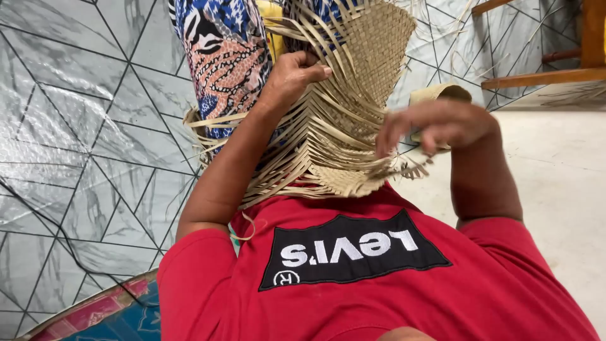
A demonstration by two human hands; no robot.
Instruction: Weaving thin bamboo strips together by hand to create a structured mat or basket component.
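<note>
Woven palm mat (pixel 353 95) — centre frame, on lap. Left hand (pixel 297 72) grip clamped on loose strips (pixel 297 158); right hand (pixel 435 123) blurred, grip cannot be told. Risk — strips slipping, weave loosening.

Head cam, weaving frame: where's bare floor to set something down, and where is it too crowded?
Bare floor: the grey patterned sheet left of the left hand, and the pale floor right of the right hand, below the wooden chair. Crowded: the lap, covered by the woven mat and its loose strips; the patterned cushion fills the lower-left corner.
</note>
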